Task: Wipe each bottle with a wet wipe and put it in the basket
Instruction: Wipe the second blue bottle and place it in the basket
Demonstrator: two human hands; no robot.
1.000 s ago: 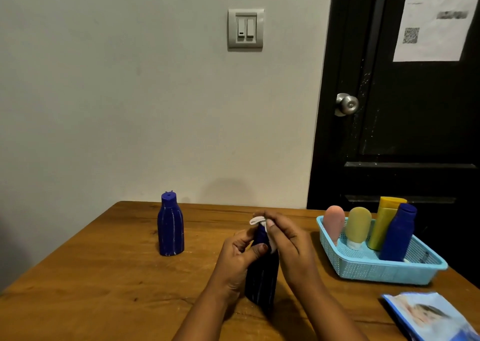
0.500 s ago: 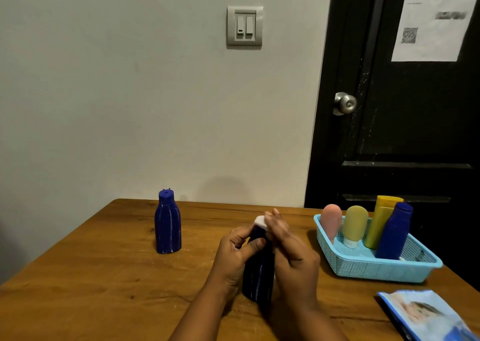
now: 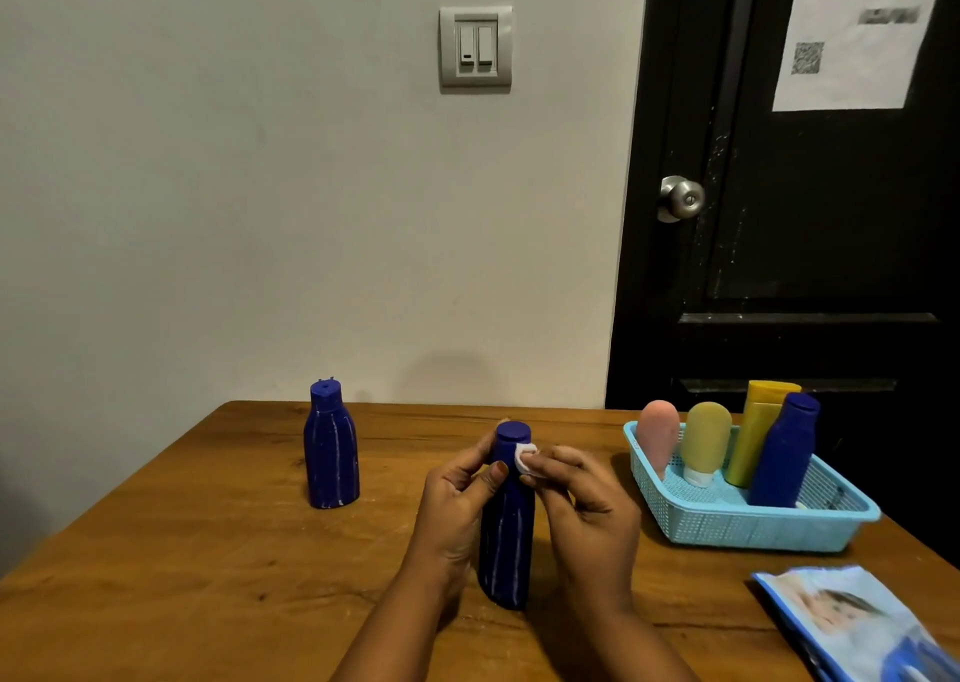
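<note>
No word or number can be read anywhere. A white paper sheet [image 3: 857,32] on the black door [image 3: 805,240] carries a QR code [image 3: 808,58], a small square of black and white dots. Up and to the right of the code lies a dark smeared bar of print, and fainter lines run near the sheet's top, all too blurred to read. The blue wipes pack [image 3: 852,624] at the near right edge of the bench [image 3: 208,577] shows a printed picture; any lettering on it cannot be made out.
</note>
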